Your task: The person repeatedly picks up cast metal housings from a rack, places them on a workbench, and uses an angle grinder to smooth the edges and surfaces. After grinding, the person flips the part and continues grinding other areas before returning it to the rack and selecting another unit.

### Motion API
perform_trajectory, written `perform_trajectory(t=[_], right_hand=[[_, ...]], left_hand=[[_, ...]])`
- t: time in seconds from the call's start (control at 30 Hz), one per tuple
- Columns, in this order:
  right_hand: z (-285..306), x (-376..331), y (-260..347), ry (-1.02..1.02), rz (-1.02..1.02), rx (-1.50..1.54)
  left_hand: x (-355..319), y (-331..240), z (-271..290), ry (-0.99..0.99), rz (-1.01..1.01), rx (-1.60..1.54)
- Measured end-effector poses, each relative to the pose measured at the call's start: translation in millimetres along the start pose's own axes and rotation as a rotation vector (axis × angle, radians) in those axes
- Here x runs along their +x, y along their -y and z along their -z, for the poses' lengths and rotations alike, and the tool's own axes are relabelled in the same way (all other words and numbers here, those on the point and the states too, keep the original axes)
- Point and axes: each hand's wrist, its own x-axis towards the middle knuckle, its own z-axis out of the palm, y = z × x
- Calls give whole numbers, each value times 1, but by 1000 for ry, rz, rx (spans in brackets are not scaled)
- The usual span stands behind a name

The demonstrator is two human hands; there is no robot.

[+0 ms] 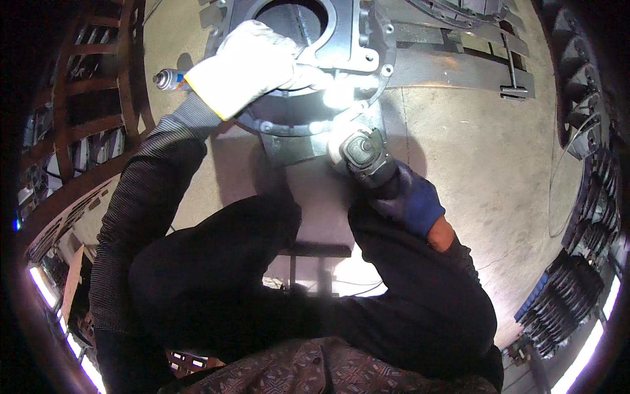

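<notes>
A large grey metal casting [354,49] with a round opening and bolt holes along its flange stands in front of my knees. My left hand [252,69], in a white glove with a yellow cuff edge, is closed over the casting's near bar; glare washes out its fingers. In my right hand [417,200], in a blue glove, is a dark angle grinder [364,154], with my fingers wrapped round its body. The grinder's head is at the casting's near right flange, where bright light hides the disc and whether it touches the metal.
A spray can [170,80] lies left of the casting. Flat metal bars [446,69] and a T-shaped tool [513,90] lie on the floor at the far right, near another round casting [459,10]. Stacked dark parts [564,302] line the right side; a brown rack [92,85] stands left.
</notes>
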Motion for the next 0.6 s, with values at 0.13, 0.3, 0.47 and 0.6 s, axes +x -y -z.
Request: perform_trajectory(t=[0.13,0.3,0.47,0.6], right_hand=[[5,-4,-1,8,-26,136],[3,-4,-3,-66,-48,20],[0,3,-2,-88,-5,-21],[-3,9,-2,-87,9,-32]], left_hand=[[3,8,17,132,15,-54],[3,-18,29,-424,-194,-188],[5,-39,20,-136,196,-331],[6,-34,16,-248,-14,-196]])
